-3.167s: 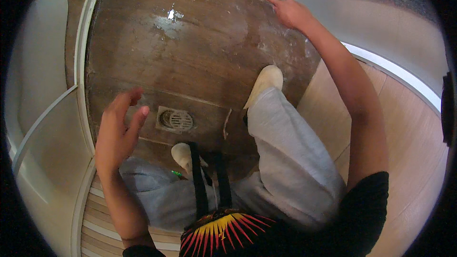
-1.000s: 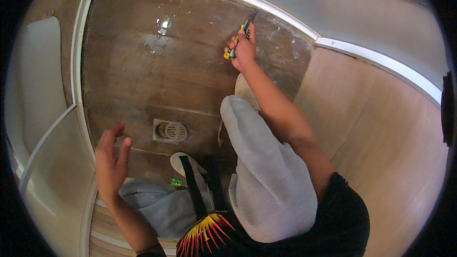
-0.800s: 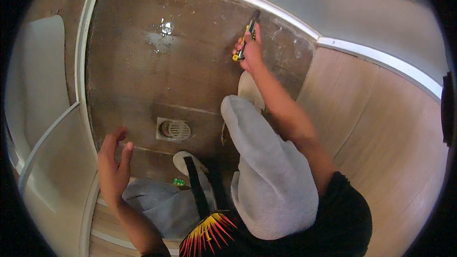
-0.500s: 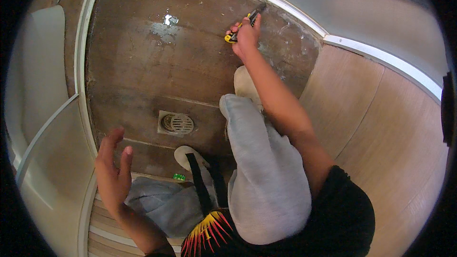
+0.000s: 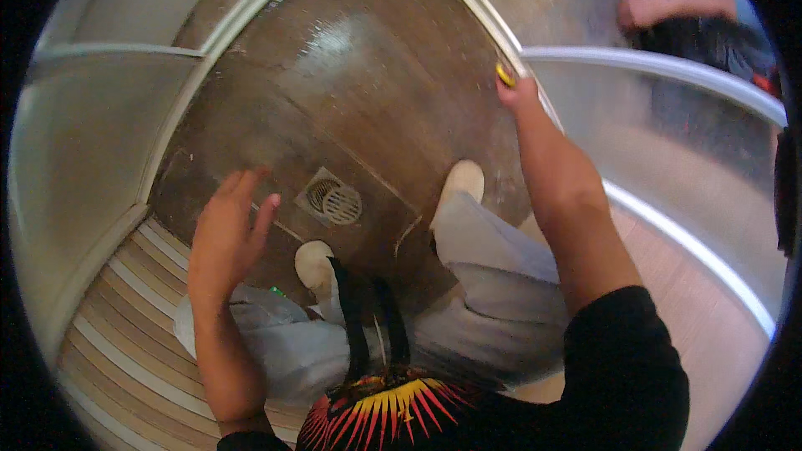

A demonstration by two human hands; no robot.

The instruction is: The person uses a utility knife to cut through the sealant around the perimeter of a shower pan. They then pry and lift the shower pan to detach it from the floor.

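Note:
In my right hand (image 5: 521,93) is a yellow and black utility knife (image 5: 505,75); only part of its yellow end shows, and the blade cannot be made out. That hand is at the white frame strip (image 5: 476,5) on the far right edge of the brown floor (image 5: 276,117); whether the knife touches the strip I cannot tell. My left hand (image 5: 227,234) hangs in the air, fingers spread and holding nothing. Just right of it, a square floor drain (image 5: 322,188) has its round grate (image 5: 341,205) shifted off the hole.
A frosted panel (image 5: 693,117) stands on the right, another (image 5: 109,125) on the left. Beyond the right one, another person's arm (image 5: 685,5) reaches beside a dark bag-like thing (image 5: 668,38). My pale shoes (image 5: 464,179) are on the floor. Wet shine (image 5: 330,38) marks its far part.
The view has turned. My right hand, with the utility knife, has moved right to the frame strip. My right leg has swung outward. Another person's arm has come into view at upper right.

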